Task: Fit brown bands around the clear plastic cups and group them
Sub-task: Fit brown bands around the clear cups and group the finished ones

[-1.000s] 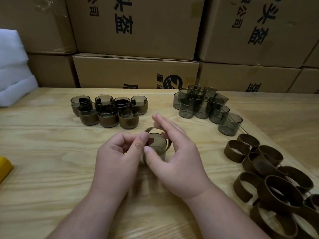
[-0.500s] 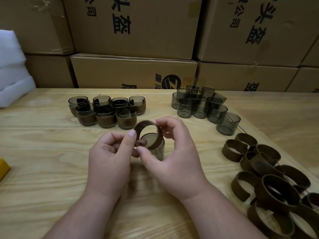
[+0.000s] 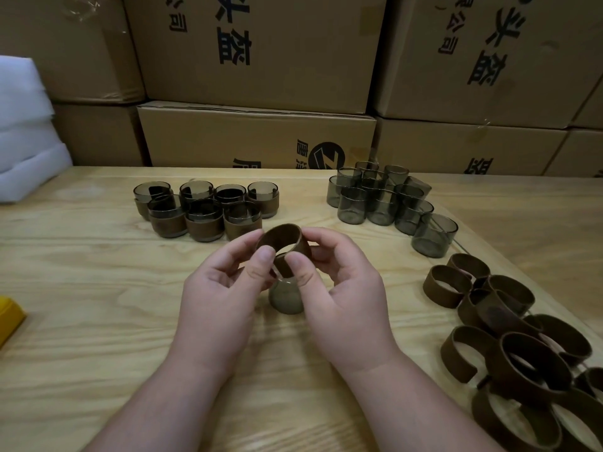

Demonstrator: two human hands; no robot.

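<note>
We see two bare hands meeting over the middle of a pale wooden table (image 3: 98,288). Since a moment ago the brown band (image 3: 283,243) has come up off the clear cup (image 3: 286,296): it was wrapped low around the cup, and now it sits tilted above the rim, with the cup standing on the table just below and between the hands. We judge that the fit did not take on the first try and the band is being opened and lined up again, so this cup is not yet finished. The left hand (image 3: 215,298) pinches the band's left edge between thumb and forefinger; the right hand (image 3: 342,288) pinches the right side the same way, both grips narrow and curled around the strip. The band is a matte, leathery-looking loop with a split, springy enough to hold its curve. The cup is smoky, see-through plastic, short and round. Behind on the left sits a tight group of banded cups (image 3: 205,210); behind on the right, a cluster of bare cups (image 3: 385,200); on the right, a loose heap of spare bands (image 3: 509,337). Cardboard boxes (image 3: 261,60) line the back, white foam (image 3: 26,132) lies on the far left, and a yellow object (image 3: 8,316) shows at the left edge.
</note>
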